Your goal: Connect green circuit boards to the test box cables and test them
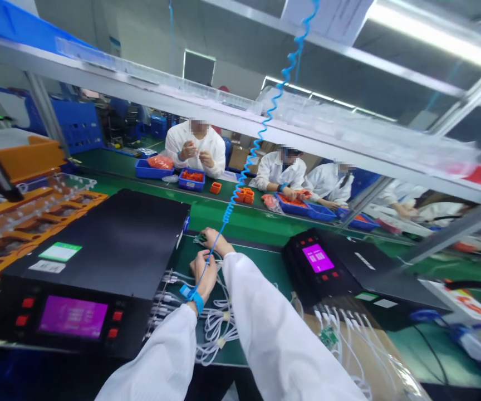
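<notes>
Soft white sleeve (161,362), left hand (204,273) over looped cables (219,326).

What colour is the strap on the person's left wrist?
The strap is blue, like its coiled cord; head view.

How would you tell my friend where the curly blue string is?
Find the big black box with the pink screen on the left; just right of it is the person's left hand. From the blue band on that wrist, the curly blue cord climbs past the overhead rail. The white cables lie on the table; only this one is blue and coiled like a spring.
</notes>
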Demonstrator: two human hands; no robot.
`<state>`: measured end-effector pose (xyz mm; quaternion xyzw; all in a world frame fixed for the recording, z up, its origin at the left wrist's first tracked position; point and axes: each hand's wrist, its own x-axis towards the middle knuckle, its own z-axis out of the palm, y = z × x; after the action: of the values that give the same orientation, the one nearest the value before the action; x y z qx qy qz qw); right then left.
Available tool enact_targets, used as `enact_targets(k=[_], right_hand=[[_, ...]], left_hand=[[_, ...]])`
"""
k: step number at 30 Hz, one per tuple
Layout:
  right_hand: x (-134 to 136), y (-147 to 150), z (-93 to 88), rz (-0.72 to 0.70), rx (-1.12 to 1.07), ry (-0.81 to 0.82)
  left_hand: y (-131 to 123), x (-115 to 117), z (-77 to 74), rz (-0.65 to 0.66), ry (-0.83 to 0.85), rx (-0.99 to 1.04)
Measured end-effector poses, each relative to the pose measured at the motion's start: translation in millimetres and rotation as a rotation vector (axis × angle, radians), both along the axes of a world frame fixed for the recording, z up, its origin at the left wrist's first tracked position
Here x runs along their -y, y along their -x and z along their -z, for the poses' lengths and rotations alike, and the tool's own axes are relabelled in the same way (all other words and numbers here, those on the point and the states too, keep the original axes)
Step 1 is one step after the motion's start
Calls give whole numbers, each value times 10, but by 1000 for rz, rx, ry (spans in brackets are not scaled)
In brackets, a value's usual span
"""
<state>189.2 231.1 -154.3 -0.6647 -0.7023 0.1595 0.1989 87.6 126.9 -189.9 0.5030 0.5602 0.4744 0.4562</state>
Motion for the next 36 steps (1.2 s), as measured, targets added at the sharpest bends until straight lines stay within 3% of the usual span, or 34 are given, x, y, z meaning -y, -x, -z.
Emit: enact_targets(k=[4, 8, 13, 17, 24, 32, 36], right_hand=[[173, 105, -167, -62, 330, 27], [375, 116, -369, -79, 525, -14], [731, 44, -609, -72, 604, -105], [1024, -81, -722, -44, 581, -165], [1301, -262, -774, -80, 544, -242], [1319, -355, -767, -300, 570, -320], [1246, -355, -620, -157, 328, -365]], left_hand=[[54, -104, -42, -52, 15, 5], [74, -226, -85, -117, 47, 60], [38, -260, -116, -123, 30, 170], [24, -234, -118, -30, -92, 286], [19, -145, -158, 164, -280, 137], [74, 25, -299, 104, -414, -82], [70, 55, -382, 142, -454, -118]])
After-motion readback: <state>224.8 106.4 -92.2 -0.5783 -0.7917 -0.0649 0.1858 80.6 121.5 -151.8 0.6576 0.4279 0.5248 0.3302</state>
